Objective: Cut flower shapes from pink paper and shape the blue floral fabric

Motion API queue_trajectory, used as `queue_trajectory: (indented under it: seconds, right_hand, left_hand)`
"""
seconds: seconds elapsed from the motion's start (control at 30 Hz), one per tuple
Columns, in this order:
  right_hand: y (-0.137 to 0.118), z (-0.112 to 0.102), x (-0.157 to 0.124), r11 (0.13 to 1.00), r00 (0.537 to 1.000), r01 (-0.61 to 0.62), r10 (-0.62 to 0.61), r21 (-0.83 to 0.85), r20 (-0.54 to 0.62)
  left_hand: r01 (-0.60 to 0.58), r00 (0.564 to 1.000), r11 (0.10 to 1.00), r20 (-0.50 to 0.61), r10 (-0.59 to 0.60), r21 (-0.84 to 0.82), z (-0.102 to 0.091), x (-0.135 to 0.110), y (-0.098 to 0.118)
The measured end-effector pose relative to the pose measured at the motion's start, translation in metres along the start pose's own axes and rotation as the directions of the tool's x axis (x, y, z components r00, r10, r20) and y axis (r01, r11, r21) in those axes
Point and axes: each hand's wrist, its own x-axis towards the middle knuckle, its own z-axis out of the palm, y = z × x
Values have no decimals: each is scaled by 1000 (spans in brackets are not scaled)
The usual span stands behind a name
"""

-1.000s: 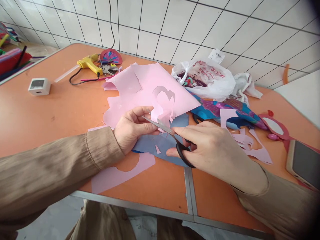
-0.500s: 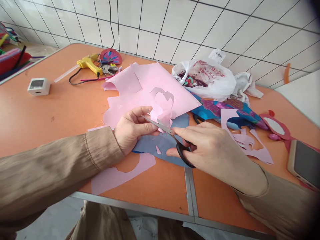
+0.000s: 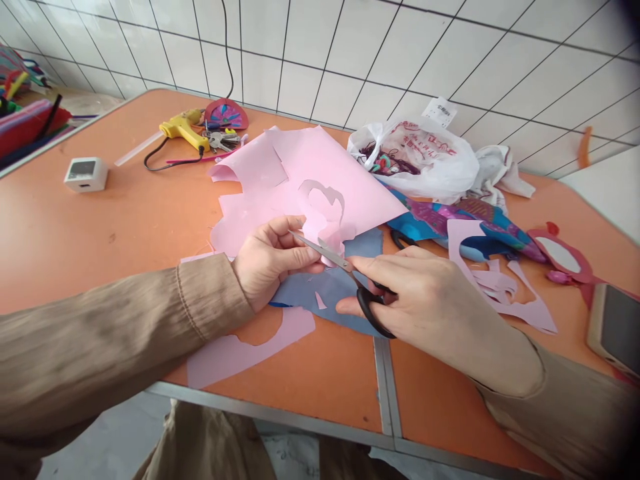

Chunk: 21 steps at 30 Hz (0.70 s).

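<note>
Curled pink paper (image 3: 316, 232) leans slightly further left than a second ago, while both hands keep nearly their places. The left hand (image 3: 267, 260) pinches it, above the blue sheet (image 3: 345, 293); the right hand (image 3: 420, 287) grips scissors (image 3: 373, 313), blades beside the left fingertips. A wide stretch of table (image 3: 115, 233) runs left; its metal front edge lies nearer the body. Pink sheet (image 3: 305, 153) and plastic bag (image 3: 435, 160) crowd the far side, scraps (image 3: 537, 313) and phone (image 3: 617, 327) the right. Orange tabletop meets a white tiled wall (image 3: 300, 33).
</note>
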Motion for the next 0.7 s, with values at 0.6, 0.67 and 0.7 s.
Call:
queue_trajectory:
  seconds: [0.6,0.67,0.7]
  right_hand:
    - [-1,-5,1,1000,1000,-17,17,-6,14]
    - [-1,-4,1,1000,1000,-24,24,0,12]
    - [-1,-5,1,999,999,-32,32,2,13]
  left_hand:
    - [-81,996,990,41,77,112,1,0,7]
    - [-60,998,993,29,58,100,2,0,7]
    - [-51,999,994,21,50,92,2,0,7]
